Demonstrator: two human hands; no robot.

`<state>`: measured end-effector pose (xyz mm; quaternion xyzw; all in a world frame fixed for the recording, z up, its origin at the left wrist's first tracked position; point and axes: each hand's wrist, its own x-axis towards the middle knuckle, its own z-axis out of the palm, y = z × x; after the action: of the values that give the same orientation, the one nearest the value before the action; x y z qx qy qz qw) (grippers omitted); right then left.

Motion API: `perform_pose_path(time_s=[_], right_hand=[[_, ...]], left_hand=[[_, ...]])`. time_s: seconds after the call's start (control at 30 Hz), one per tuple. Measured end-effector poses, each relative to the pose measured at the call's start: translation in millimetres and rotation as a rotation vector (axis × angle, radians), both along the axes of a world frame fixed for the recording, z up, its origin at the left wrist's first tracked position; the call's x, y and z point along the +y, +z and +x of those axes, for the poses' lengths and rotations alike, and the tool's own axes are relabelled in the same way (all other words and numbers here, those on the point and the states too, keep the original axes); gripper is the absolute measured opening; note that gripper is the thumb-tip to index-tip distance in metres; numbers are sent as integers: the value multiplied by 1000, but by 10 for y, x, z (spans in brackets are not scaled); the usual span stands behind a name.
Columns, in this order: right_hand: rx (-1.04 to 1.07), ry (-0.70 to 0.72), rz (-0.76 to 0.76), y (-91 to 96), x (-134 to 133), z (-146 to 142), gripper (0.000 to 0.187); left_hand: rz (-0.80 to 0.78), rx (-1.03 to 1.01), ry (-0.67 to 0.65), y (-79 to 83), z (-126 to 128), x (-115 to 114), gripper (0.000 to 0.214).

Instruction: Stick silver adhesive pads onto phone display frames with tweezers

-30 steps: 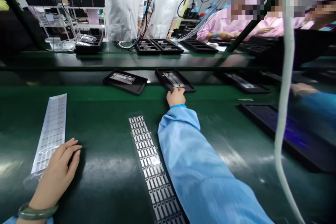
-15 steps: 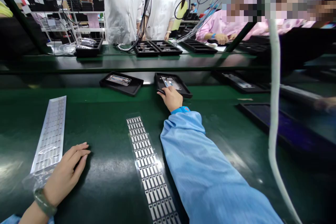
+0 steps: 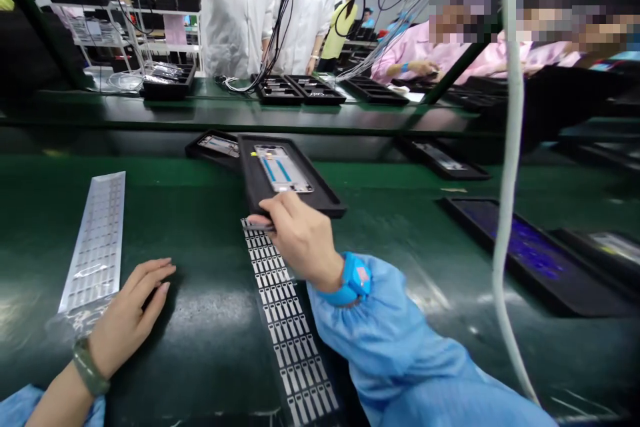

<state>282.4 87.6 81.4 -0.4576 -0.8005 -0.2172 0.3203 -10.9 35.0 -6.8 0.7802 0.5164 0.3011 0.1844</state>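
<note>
On the glossy dark green bench [image 3: 200,360], by the far end of the clear plastic strip w/ rows of flat silver tabs [image 3: 295,333], your R hand [image 3: 303,237] had its fingers closed on the near edge of the shallow black rectangular tray [image 3: 256,183]. A thin dark item [image 3: 263,227] showed nr your thumb, too small to ID. Within the last sec you'd brought the tray closer & left, so it now hid part of the smaller-looking black tray [image 3: 200,154] behind. Prob. that put the silver phone-like frame w/ 2 blue stripes [image 3: 280,170], lying inside, in easier reach. Couldn't tell if the tray was lifted. Your L hand [image 3: 133,307] lay half open, nothing held, beside the long white gridded sheet [image 3: 97,237].
</note>
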Motion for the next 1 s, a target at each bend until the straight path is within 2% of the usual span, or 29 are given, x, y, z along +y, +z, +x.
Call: perform_pose_path(time_s=[0.07,0.17,0.23,0.3,0.4,0.5,0.6,0.7,0.77,0.8,0.87,0.93,1.0], right_hand=[[-35,148,-27,-21,-210,-185,24],[-82,322,-55,-102,-468,-415,23],[-117,418,-76,-167,-598,-522,23],[-136,493,-112,-234,-703,-595,24],[-117,584,-149,-333,-851,-667,22],[-128,629,-181,-393,-1005,-723,16],[-155,634,-291,-325,-1072,-719,15],[4,756,-436,-123,-882,-560,29],[272,769,-476,-11,-588,-351,20],[423,689,-493,9,-410,-224,19],[742,435,-554,-45,-50,38,27],[973,233,-691,-198,237,258,43],[1110,137,-856,-378,396,386,54]], left_hand=[[-132,-143,74,53,53,-24,38],[-348,-482,152,128,135,-53,53],[-441,-713,199,167,178,-60,58],[-508,-855,257,199,209,-55,64],[-580,-822,328,228,233,-35,73],[-612,-725,341,224,234,-16,74],[-621,-657,313,210,204,-20,75],[-645,-567,292,213,116,-75,78],[-657,-461,285,226,27,-141,79],[-659,-400,276,233,-19,-178,78],[-658,-277,255,248,-100,-249,77],[-667,-175,221,262,-155,-304,76],[-666,-81,195,276,-184,-334,75]])
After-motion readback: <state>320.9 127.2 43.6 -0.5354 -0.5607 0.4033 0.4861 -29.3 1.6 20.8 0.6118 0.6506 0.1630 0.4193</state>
